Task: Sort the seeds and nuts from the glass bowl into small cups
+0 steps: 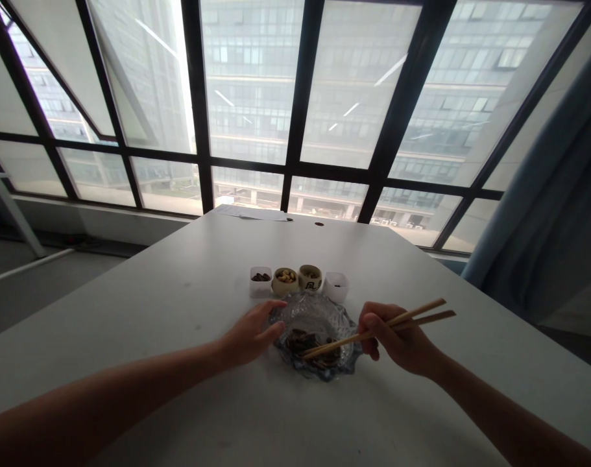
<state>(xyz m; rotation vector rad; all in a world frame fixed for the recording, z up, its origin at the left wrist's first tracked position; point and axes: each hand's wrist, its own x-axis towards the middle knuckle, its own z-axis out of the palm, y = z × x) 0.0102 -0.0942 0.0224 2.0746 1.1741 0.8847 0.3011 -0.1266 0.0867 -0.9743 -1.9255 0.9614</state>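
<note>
A clear glass bowl (309, 310) with a wavy rim sits on the table in front of me. Dark pieces that look like sunflower seeds (301, 340) lie in its near part. My left hand (250, 332) grips the bowl's left side, thumb and fingers at the rim. In my right hand (397, 337) is a pair of wooden chopsticks (346, 340), whose tips reach down among the seeds. Just behind the bowl stand a white cup (261, 288) with dark seeds, a cream cup (284, 288) of tan nuts, another cream cup (310, 284) with a black mark, and a second white cup (337, 294) holding a small dark bit.
The white table (198, 279) stretches away to large windows (251, 78). Papers (261, 213) lie at its far edge, near dark round holes (319, 224). A blue curtain (543, 175) hangs on the right. A white metal frame (20, 220) stands to the left.
</note>
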